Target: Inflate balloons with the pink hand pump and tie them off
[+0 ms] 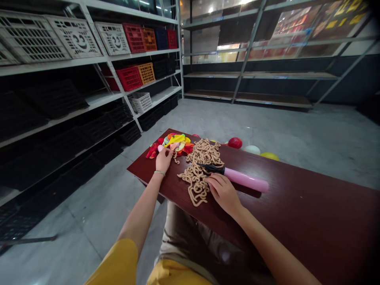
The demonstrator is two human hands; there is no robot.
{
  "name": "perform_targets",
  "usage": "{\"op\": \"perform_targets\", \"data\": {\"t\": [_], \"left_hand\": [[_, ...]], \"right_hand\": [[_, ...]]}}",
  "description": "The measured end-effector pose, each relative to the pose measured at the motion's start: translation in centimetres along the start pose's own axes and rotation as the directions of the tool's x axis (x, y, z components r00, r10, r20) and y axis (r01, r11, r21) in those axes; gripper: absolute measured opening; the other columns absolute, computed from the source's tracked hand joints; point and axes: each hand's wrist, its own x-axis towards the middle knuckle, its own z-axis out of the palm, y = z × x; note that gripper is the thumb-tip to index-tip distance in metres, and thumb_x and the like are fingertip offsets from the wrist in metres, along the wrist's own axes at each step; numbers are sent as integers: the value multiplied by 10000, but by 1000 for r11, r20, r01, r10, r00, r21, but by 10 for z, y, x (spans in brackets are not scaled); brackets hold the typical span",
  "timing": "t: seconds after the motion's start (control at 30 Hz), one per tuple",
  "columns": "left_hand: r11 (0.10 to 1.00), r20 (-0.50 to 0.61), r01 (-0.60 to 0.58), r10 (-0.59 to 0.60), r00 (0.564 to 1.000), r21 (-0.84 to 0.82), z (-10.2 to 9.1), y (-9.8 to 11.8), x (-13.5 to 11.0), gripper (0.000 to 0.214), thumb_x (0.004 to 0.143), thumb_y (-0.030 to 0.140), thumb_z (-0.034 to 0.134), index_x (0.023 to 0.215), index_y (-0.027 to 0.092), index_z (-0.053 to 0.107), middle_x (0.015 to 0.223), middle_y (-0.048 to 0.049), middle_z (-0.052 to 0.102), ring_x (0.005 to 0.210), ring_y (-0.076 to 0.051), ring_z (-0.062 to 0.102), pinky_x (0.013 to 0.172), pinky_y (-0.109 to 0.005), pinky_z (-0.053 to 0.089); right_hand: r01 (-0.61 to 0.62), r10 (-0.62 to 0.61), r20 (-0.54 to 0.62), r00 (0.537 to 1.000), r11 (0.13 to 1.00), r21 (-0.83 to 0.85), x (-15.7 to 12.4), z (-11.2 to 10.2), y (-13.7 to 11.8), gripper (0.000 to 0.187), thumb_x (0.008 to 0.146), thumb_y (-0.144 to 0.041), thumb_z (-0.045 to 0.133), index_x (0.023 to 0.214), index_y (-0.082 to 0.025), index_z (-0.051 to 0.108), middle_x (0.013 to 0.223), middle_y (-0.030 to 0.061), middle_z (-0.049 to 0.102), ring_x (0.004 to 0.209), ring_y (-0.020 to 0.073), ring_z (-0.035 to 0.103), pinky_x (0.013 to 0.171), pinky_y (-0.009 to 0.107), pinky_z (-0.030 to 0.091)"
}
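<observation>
My left hand (164, 159) reaches to a heap of flat, uninflated coloured balloons (175, 144) at the far end of a dark red table (311, 213); its fingers are closed on a pale pink balloon at the heap's edge. My right hand (222, 192) rests palm down, fingers spread, on a tangled pile of tan cord (200, 168). A pink balloon pump (242, 179) with a black nozzle lies just past that hand, touching the cord.
Inflated red (235, 143), white (252, 149) and yellow (269, 156) balloons lie beyond the table's far edge. Metal shelves with white, red, orange and black crates (130, 77) line the left. Empty shelving stands at the back across grey concrete floor.
</observation>
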Motion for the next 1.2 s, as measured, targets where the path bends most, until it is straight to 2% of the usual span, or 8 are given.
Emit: {"op": "perform_targets", "data": {"t": [0.1, 0.17, 0.3, 0.5, 0.63, 0.87, 1.03, 1.2], "left_hand": [[964, -25, 8, -15, 1000, -265, -5, 17, -2, 214, 872, 392, 616, 831, 181, 616, 729, -14, 624, 638, -134, 560, 647, -251, 427], [883, 46, 72, -57, 997, -464, -5, 38, -5, 235, 851, 403, 648, 827, 171, 615, 704, -9, 612, 595, -116, 543, 589, -231, 419], [517, 388, 361, -60, 920, -776, 5, 89, -15, 239, 824, 379, 700, 855, 154, 626, 782, -28, 653, 591, -88, 574, 515, -188, 431], [-124, 751, 747, 16, 660, -653, 50, 141, -22, 87, 920, 204, 595, 881, 144, 644, 758, -9, 656, 602, -51, 615, 560, -144, 520], [-363, 789, 735, 1, 615, -572, 79, 150, -22, 162, 977, 179, 499, 918, 137, 644, 816, -31, 685, 698, -59, 666, 660, -145, 568], [-447, 813, 724, -15, 581, -526, 79, 144, -32, 250, 1010, 160, 404, 992, 128, 651, 864, -57, 690, 752, -77, 680, 685, -163, 584], [-430, 813, 719, -68, 578, -547, 78, 143, -32, 252, 1009, 192, 428, 935, 132, 661, 827, -38, 666, 717, -57, 645, 703, -166, 571], [-245, 732, 701, -58, 678, -669, 77, 140, -29, 242, 1005, 210, 444, 897, 163, 655, 838, -34, 638, 742, -67, 626, 701, -187, 566]], "right_hand": [[13, -12, -22, 1000, 1000, 9, 1, -3, 0, 259, 922, -102, 498, 1107, -197, 652, 1071, 71, 675, 1094, 215, 579, 999, 407, 482], [6, -6, -42, 999, 1000, 10, 2, -5, 1, 252, 918, -97, 501, 1092, -195, 654, 1061, 71, 680, 1083, 214, 584, 986, 403, 481], [-43, 43, -107, 993, 999, 2, 3, -12, 4, 252, 907, -88, 508, 1084, -193, 653, 1029, 70, 691, 1043, 217, 599, 940, 395, 483], [-105, 93, -213, 973, 993, -46, 5, -27, 16, 244, 902, -83, 506, 1061, -191, 656, 951, 63, 696, 958, 210, 600, 869, 379, 485], [-161, 128, -248, 960, 980, -118, 5, -38, 27, 238, 909, -94, 504, 1050, -206, 659, 948, 55, 696, 948, 212, 593, 854, 377, 473], [-151, 109, -196, 975, 965, -214, 6, -47, 31, 224, 922, -109, 488, 1054, -188, 651, 966, 63, 693, 938, 203, 576, 854, 358, 444], [-155, 189, 77, 979, 933, -324, 9, -63, 40, 222, 941, -245, 513, 1116, -190, 637, 1046, 85, 685, 970, 225, 576, 884, 383, 404], [-213, 327, 272, 905, 902, -376, 1, -79, 59, 449, 870, -436, 607, 1272, -238, 573, 1205, 100, 645, 1052, 274, 570, 892, 409, 385]]}}
